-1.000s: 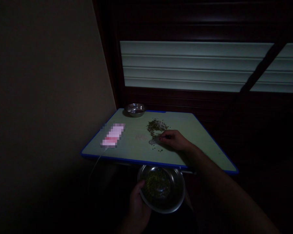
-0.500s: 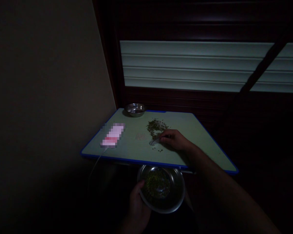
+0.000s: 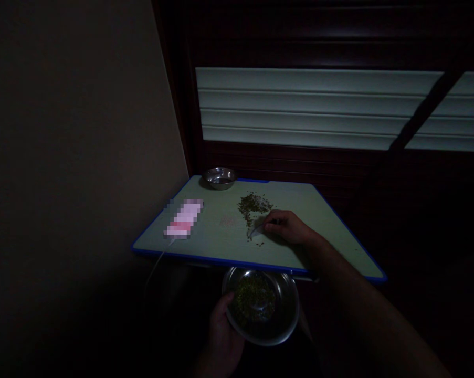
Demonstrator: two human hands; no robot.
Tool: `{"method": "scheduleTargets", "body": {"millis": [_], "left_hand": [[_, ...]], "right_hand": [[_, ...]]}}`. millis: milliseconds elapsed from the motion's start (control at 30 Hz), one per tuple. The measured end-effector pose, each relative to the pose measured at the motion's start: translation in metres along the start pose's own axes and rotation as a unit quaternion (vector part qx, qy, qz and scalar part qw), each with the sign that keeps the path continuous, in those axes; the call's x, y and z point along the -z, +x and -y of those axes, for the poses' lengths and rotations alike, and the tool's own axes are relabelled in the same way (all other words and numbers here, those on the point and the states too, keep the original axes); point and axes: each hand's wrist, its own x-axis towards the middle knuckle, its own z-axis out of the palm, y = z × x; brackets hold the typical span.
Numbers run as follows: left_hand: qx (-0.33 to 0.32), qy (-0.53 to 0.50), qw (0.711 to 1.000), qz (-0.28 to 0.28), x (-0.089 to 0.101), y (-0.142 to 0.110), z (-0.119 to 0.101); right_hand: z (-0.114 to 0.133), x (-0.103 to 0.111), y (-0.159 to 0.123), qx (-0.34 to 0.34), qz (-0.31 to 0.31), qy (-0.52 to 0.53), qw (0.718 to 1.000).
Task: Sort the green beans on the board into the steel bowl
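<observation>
My left hand [image 3: 225, 331] grips the left rim of a steel bowl [image 3: 287, 315], thumb over the edge, just below the table's front edge. Small greenish grains [image 3: 252, 296] lie in the bowl. Over the tabletop, my right hand [image 3: 286, 227] is closed on a thin pale, curved piece [image 3: 257, 230] whose exact kind I cannot make out. Its tip touches the table among a few loose grains. Beyond it spreads a pile of small dark green-brown grains [image 3: 253, 203].
The pale table [image 3: 319, 210] has a blue edge. A second steel bowl [image 3: 220, 179] stands at its back left. A blurred-out pink, phone-like object [image 3: 184, 219] lies on the left, with a white cable [image 3: 157, 262] hanging off the front. A wall [image 3: 103, 131] rises at left.
My right hand has shifted slightly right with the pale piece, away from the middle of the table. My left hand and the bowl stay almost in place.
</observation>
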Motion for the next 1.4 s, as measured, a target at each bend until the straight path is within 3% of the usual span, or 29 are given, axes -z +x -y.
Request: {"method": "scheduleTargets", "body": {"millis": [200,367,733,1400], "left_hand": [[0.003,0.008,1.0,-0.002,-0.001,-0.001,0.0],[0.003,0.005,1.0,0.001,0.0,0.001,0.0],[0.002,0.003,1.0,0.015,0.003,0.004,0.001],[0.01,0.007,1.0,0.012,0.0,0.002,0.0]], "right_hand": [[-0.001,0.002,-0.003,-0.024,0.004,0.005,1.0],[0.0,0.0,-0.001,-0.022,-0.028,-0.004,0.999],[0.004,-0.003,-0.001,-0.03,0.005,0.015,0.999],[0.001,-0.012,0.006,-0.001,-0.019,-0.033,0.999]]}}
